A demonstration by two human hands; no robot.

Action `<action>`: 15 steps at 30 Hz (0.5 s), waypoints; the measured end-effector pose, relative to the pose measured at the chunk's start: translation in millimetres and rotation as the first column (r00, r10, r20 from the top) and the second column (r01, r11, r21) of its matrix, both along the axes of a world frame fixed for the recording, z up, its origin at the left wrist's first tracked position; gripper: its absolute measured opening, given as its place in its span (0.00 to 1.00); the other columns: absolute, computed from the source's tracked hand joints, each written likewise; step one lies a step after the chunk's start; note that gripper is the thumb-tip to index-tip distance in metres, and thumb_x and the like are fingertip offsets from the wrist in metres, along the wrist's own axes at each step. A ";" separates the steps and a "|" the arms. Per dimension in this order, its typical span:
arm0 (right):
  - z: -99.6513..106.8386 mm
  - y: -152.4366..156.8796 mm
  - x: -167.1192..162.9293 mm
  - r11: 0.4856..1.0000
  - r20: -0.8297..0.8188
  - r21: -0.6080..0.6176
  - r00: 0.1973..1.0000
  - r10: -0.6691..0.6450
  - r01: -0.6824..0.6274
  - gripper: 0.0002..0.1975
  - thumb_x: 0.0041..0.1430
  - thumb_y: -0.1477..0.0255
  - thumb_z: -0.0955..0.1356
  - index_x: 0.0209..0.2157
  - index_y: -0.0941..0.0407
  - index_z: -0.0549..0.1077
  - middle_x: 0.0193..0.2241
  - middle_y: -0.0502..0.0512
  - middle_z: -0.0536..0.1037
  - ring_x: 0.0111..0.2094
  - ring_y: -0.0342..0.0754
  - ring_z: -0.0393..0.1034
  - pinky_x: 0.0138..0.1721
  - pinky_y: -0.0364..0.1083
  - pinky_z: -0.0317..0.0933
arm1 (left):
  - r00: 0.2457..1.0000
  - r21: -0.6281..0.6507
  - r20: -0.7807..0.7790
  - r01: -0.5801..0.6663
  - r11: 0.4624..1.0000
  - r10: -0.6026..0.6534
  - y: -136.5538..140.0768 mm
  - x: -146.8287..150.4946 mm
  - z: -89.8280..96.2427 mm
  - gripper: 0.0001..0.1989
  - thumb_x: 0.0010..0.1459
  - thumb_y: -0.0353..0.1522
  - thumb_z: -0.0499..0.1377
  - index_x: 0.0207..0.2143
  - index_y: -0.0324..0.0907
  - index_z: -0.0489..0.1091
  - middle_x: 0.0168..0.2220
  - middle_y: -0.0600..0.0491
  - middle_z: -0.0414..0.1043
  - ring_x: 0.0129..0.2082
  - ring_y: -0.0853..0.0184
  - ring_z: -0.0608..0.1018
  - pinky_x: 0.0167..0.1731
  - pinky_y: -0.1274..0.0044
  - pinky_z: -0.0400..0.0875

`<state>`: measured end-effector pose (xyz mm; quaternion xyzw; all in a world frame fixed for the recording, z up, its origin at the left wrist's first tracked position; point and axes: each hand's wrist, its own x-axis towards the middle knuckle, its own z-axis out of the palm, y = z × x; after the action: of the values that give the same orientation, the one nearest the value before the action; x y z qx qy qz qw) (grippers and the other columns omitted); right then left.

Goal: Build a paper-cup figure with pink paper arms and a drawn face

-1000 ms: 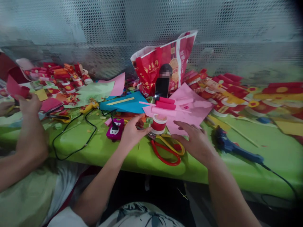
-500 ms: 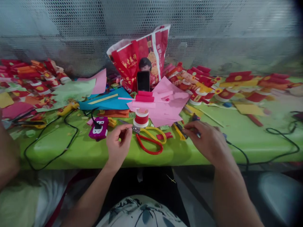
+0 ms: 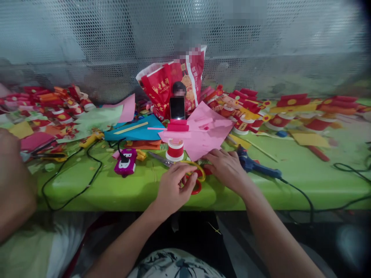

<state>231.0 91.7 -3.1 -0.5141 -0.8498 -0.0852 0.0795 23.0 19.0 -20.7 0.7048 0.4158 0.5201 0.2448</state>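
Observation:
My left hand hovers over the handles of the scissors, hiding part of the red and yellow loops. Its fingers are curled, thumb and index tips close together; anything between them is too small to make out. My right hand reaches palm down to the right of the scissors, fingers stretched out over a small red piece that they partly cover. Just behind the scissors stands a white spool-shaped piece with a red band. A dark blue glue gun lies right of my right hand.
Pink paper, blue paper and a propped phone lie behind, before a red bag. A purple power adapter and cables sit left. Red paper crafts line both sides. Another person's arm is at left.
My left hand has moved right, from the scissors' pivot to over the handles. My right hand has moved left from beside the glue gun to the red piece. The view has shifted slightly.

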 end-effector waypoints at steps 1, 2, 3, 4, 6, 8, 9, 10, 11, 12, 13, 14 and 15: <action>0.8 -0.5 0.8 1.000 -0.002 0.004 1.000 0.008 -0.008 0.09 0.63 0.72 0.67 0.43 0.53 0.78 0.42 0.59 0.80 0.44 0.55 0.71 0.42 0.51 0.54 | 1.000 0.004 -0.006 -0.001 1.000 0.001 2.0 1.9 0.6 0.09 0.66 0.33 0.59 0.46 0.43 0.76 0.44 0.47 0.78 0.28 0.72 0.75 0.25 0.79 0.71; 2.1 -1.5 1.8 1.000 -0.009 0.009 1.000 0.015 -0.015 0.08 0.63 0.72 0.66 0.42 0.53 0.77 0.42 0.59 0.80 0.44 0.56 0.71 0.41 0.51 0.54 | 1.000 0.008 -0.012 -0.003 1.000 0.004 4.3 3.7 1.2 0.08 0.66 0.33 0.59 0.46 0.44 0.76 0.44 0.47 0.78 0.29 0.71 0.76 0.27 0.78 0.72; 3.9 -3.1 3.0 1.000 -0.023 0.013 1.000 0.020 -0.020 0.08 0.63 0.73 0.66 0.42 0.54 0.77 0.42 0.60 0.80 0.44 0.56 0.72 0.41 0.51 0.55 | 1.000 0.014 -0.021 -0.004 1.000 0.004 6.8 5.5 1.7 0.09 0.66 0.33 0.59 0.46 0.44 0.76 0.45 0.47 0.78 0.32 0.69 0.78 0.29 0.77 0.74; 6.1 -5.4 4.3 1.000 -0.049 0.016 0.999 0.022 -0.022 0.08 0.63 0.73 0.66 0.42 0.55 0.76 0.42 0.60 0.80 0.44 0.56 0.73 0.40 0.51 0.56 | 0.999 0.022 -0.034 -0.004 1.000 0.004 9.8 7.1 2.4 0.09 0.66 0.33 0.60 0.47 0.44 0.75 0.46 0.47 0.78 0.35 0.67 0.79 0.32 0.76 0.76; 11.2 -11.7 6.9 1.000 -0.132 0.021 0.991 0.014 -0.011 0.10 0.64 0.73 0.64 0.44 0.55 0.76 0.42 0.60 0.81 0.43 0.56 0.75 0.40 0.50 0.59 | 0.998 0.050 -0.067 -0.007 0.999 0.011 16.8 10.1 3.8 0.11 0.65 0.33 0.61 0.49 0.44 0.75 0.48 0.46 0.77 0.43 0.63 0.80 0.42 0.71 0.78; 16.3 -20.1 8.4 1.000 -0.228 0.014 0.974 -0.004 0.007 0.12 0.65 0.71 0.64 0.47 0.54 0.75 0.42 0.58 0.82 0.41 0.55 0.76 0.38 0.50 0.62 | 0.995 0.086 -0.102 0.008 0.996 0.001 25.2 12.7 5.7 0.15 0.63 0.34 0.64 0.52 0.45 0.73 0.52 0.46 0.76 0.49 0.60 0.80 0.50 0.67 0.77; 18.5 -24.7 8.5 1.000 -0.269 0.006 0.963 -0.014 0.016 0.13 0.66 0.71 0.63 0.48 0.53 0.75 0.41 0.57 0.82 0.40 0.54 0.77 0.38 0.49 0.63 | 0.994 0.098 -0.112 0.025 0.995 -0.013 29.7 13.8 6.6 0.17 0.62 0.34 0.65 0.53 0.45 0.72 0.53 0.45 0.75 0.51 0.59 0.79 0.51 0.66 0.77; 20.1 -29.1 8.0 1.000 -0.301 -0.004 0.953 -0.024 0.024 0.13 0.66 0.70 0.63 0.49 0.53 0.75 0.42 0.57 0.83 0.39 0.54 0.77 0.37 0.49 0.64 | 0.992 0.106 -0.120 0.044 0.993 -0.031 34.1 14.8 7.4 0.19 0.61 0.34 0.66 0.54 0.45 0.72 0.54 0.45 0.74 0.51 0.59 0.79 0.51 0.66 0.77; 21.2 -33.3 7.0 1.000 -0.328 -0.014 0.944 -0.031 0.028 0.13 0.66 0.71 0.63 0.49 0.52 0.75 0.42 0.56 0.83 0.39 0.54 0.78 0.37 0.49 0.64 | 0.991 0.109 -0.126 0.067 0.992 -0.053 38.3 15.7 8.0 0.19 0.61 0.33 0.66 0.55 0.45 0.71 0.55 0.45 0.74 0.49 0.60 0.80 0.50 0.66 0.77; 21.7 -36.9 5.7 0.999 -0.353 -0.020 0.935 -0.031 0.026 0.13 0.66 0.71 0.63 0.49 0.52 0.74 0.43 0.56 0.83 0.40 0.54 0.78 0.38 0.49 0.65 | 0.989 0.111 -0.125 0.089 0.990 -0.075 42.3 16.4 8.0 0.19 0.61 0.32 0.66 0.54 0.45 0.71 0.54 0.45 0.75 0.47 0.61 0.80 0.49 0.67 0.78; 21.7 -39.8 4.2 1.000 -0.379 -0.020 0.925 -0.026 0.020 0.13 0.66 0.71 0.63 0.49 0.53 0.74 0.44 0.57 0.82 0.41 0.54 0.78 0.38 0.49 0.66 | 0.988 0.111 -0.117 0.110 0.988 -0.097 45.7 16.9 7.6 0.18 0.61 0.30 0.65 0.54 0.45 0.72 0.52 0.46 0.76 0.45 0.62 0.81 0.48 0.67 0.78; 21.2 -42.0 2.8 1.000 -0.404 -0.015 0.914 -0.018 0.012 0.13 0.66 0.71 0.63 0.50 0.53 0.74 0.46 0.58 0.82 0.43 0.54 0.78 0.39 0.49 0.67 | 0.987 0.109 -0.104 0.130 0.985 -0.119 48.7 17.2 6.6 0.17 0.60 0.29 0.65 0.52 0.45 0.73 0.50 0.47 0.77 0.43 0.63 0.81 0.48 0.68 0.78; 20.4 -43.6 1.5 1.000 -0.428 -0.012 0.904 -0.007 0.002 0.13 0.66 0.71 0.63 0.50 0.53 0.74 0.47 0.58 0.81 0.44 0.55 0.78 0.40 0.50 0.68 | 0.986 0.108 -0.086 0.151 0.983 -0.142 51.0 17.3 5.2 0.16 0.60 0.27 0.65 0.51 0.45 0.74 0.48 0.48 0.78 0.42 0.64 0.80 0.48 0.68 0.77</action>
<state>232.5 48.1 17.4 -0.5228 -0.8108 0.0342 0.2608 40.3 70.0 -15.5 0.7660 0.3419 0.4956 0.2253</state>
